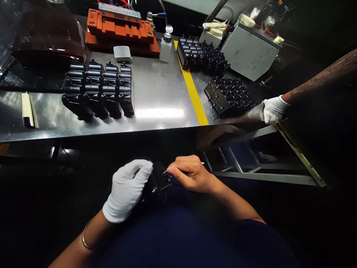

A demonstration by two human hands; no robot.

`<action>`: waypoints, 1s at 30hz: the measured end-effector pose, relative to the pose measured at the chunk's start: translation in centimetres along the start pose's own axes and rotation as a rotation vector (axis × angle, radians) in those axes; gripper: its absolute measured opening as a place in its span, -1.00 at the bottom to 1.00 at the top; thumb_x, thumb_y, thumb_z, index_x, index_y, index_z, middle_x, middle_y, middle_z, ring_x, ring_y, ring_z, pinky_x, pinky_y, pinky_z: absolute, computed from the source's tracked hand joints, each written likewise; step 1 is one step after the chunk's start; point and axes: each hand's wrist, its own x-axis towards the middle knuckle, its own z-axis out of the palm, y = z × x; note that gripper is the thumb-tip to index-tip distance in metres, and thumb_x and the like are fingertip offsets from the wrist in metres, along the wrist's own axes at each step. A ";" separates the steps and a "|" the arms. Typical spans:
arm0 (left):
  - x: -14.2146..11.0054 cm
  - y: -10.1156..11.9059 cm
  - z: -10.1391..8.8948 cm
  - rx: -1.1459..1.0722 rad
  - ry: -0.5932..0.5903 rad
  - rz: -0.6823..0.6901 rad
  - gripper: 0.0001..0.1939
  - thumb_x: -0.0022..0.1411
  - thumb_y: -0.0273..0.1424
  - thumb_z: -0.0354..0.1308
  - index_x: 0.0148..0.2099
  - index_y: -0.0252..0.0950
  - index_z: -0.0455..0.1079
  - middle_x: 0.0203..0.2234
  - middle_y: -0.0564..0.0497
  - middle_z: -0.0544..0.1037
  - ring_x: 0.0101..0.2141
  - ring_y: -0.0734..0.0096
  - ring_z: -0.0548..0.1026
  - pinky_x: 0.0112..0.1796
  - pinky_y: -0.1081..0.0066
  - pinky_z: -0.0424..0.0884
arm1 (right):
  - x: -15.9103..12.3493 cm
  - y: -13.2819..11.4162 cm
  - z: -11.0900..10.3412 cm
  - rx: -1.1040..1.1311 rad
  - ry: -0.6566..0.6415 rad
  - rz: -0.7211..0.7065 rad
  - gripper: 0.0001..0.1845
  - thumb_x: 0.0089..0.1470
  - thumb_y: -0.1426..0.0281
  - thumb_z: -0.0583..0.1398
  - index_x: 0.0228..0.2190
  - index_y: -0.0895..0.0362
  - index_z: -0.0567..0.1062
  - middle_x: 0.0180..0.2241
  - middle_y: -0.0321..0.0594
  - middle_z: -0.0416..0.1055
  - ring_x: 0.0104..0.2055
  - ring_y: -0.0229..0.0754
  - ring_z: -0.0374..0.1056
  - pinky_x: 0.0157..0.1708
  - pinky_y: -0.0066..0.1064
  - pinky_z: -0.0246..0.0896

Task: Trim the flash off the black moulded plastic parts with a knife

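Observation:
In a white glove, my left hand (125,191) is closed around the edge of a black plastic part (159,180), held in front of my lap below the table edge. Small shiny metal bits show on that part, but its outline blends into the dark background. My bare right hand (192,174) pinches a slim tool (164,172). Its thin, pale tip points left at the part, and its other end sticks out behind my knuckles. Whether the tip touches the part, I cannot tell.
On the metal table (158,85), black moulded parts (100,89) stand in rows left of a yellow tape line (191,89); more lie right of it. Behind are an orange fixture (119,31) and a small bottle (166,46). Another person's gloved hand (275,108) rests at the right.

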 end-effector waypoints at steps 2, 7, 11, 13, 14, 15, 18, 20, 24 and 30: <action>0.0 0.2 0.0 -0.020 -0.029 -0.034 -0.84 -0.01 -0.27 0.26 -0.49 -0.26 0.51 -0.58 0.04 0.58 -0.53 0.38 0.50 -0.47 0.47 0.45 | 0.2 0.3 -0.4 0.130 -0.090 -0.019 -0.66 0.24 0.36 0.10 -0.52 0.21 0.50 -0.60 -0.24 0.41 -0.57 -0.36 0.28 -0.55 -0.53 0.18; 0.2 0.4 -0.1 -0.045 0.010 -0.039 -0.84 -0.02 -0.27 0.27 -0.48 -0.27 0.52 -0.57 0.04 0.57 -0.52 0.40 0.49 -0.46 0.49 0.43 | 0.4 0.6 -0.6 0.266 -0.014 -0.014 -0.64 0.26 0.35 0.06 -0.49 0.24 0.50 -0.61 -0.23 0.37 -0.57 -0.35 0.27 -0.56 -0.52 0.18; 0.4 0.2 -0.2 -0.031 0.019 -0.036 -0.84 0.00 -0.27 0.26 -0.47 -0.27 0.51 -0.56 0.04 0.57 -0.51 0.41 0.50 -0.45 0.49 0.43 | 0.4 0.4 -0.2 0.058 0.052 -0.104 -0.73 0.23 0.43 0.08 -0.45 0.22 0.50 -0.55 -0.19 0.44 -0.51 -0.31 0.32 -0.50 -0.49 0.23; 0.4 0.1 -0.1 -0.034 0.011 -0.046 -0.82 0.00 -0.26 0.26 -0.47 -0.27 0.51 -0.56 0.04 0.57 -0.51 0.39 0.50 -0.45 0.48 0.44 | 0.4 0.3 -0.1 0.018 0.063 -0.142 -0.74 0.23 0.44 0.08 -0.45 0.20 0.49 -0.55 -0.20 0.45 -0.52 -0.31 0.33 -0.49 -0.49 0.24; 0.4 0.1 0.0 -0.035 0.008 -0.050 -0.81 0.00 -0.24 0.26 -0.47 -0.27 0.51 -0.56 0.04 0.57 -0.51 0.38 0.50 -0.45 0.47 0.45 | 0.5 0.2 -0.1 0.003 0.071 -0.152 -0.74 0.23 0.44 0.08 -0.45 0.20 0.49 -0.56 -0.20 0.45 -0.52 -0.31 0.33 -0.49 -0.49 0.25; 0.4 0.1 0.0 -0.035 0.006 -0.052 -0.80 0.00 -0.24 0.26 -0.47 -0.27 0.50 -0.56 0.03 0.58 -0.50 0.37 0.51 -0.45 0.47 0.45 | 0.5 0.2 -0.1 -0.012 0.077 -0.157 -0.74 0.23 0.44 0.08 -0.45 0.20 0.48 -0.56 -0.21 0.44 -0.53 -0.31 0.32 -0.49 -0.49 0.24; 0.5 0.1 0.1 -0.037 -0.001 -0.044 -0.80 0.01 -0.23 0.26 -0.48 -0.27 0.50 -0.56 0.03 0.58 -0.51 0.37 0.50 -0.46 0.46 0.45 | 0.4 0.2 -0.2 -0.048 0.075 -0.164 -0.73 0.23 0.43 0.08 -0.46 0.20 0.48 -0.57 -0.21 0.44 -0.54 -0.31 0.32 -0.50 -0.48 0.23; 0.6 0.1 0.1 -0.036 0.000 -0.035 -0.80 0.02 -0.24 0.25 -0.48 -0.27 0.51 -0.57 0.03 0.57 -0.51 0.38 0.50 -0.46 0.47 0.45 | 0.4 0.2 -0.1 -0.063 0.062 -0.157 -0.72 0.24 0.42 0.07 -0.47 0.19 0.47 -0.58 -0.20 0.43 -0.53 -0.30 0.32 -0.50 -0.48 0.22; 0.3 0.1 0.1 -0.020 -0.007 -0.024 -0.80 0.03 -0.24 0.24 -0.48 -0.26 0.51 -0.57 0.03 0.57 -0.52 0.37 0.50 -0.48 0.47 0.45 | 0.3 0.5 -0.4 0.008 -0.029 -0.098 -0.64 0.27 0.35 0.03 -0.50 0.18 0.45 -0.58 -0.21 0.40 -0.53 -0.31 0.30 -0.50 -0.49 0.21; -0.2 0.4 -0.2 -0.010 -0.182 0.139 -0.85 0.10 -0.36 0.22 -0.49 -0.25 0.49 -0.59 0.06 0.55 -0.54 0.45 0.48 -0.46 0.52 0.43 | 0.5 0.9 -2.3 0.452 -0.493 -0.054 -0.53 0.29 0.22 0.01 -0.56 0.19 0.40 -0.63 -0.26 0.31 -0.59 -0.38 0.23 -0.54 -0.55 0.15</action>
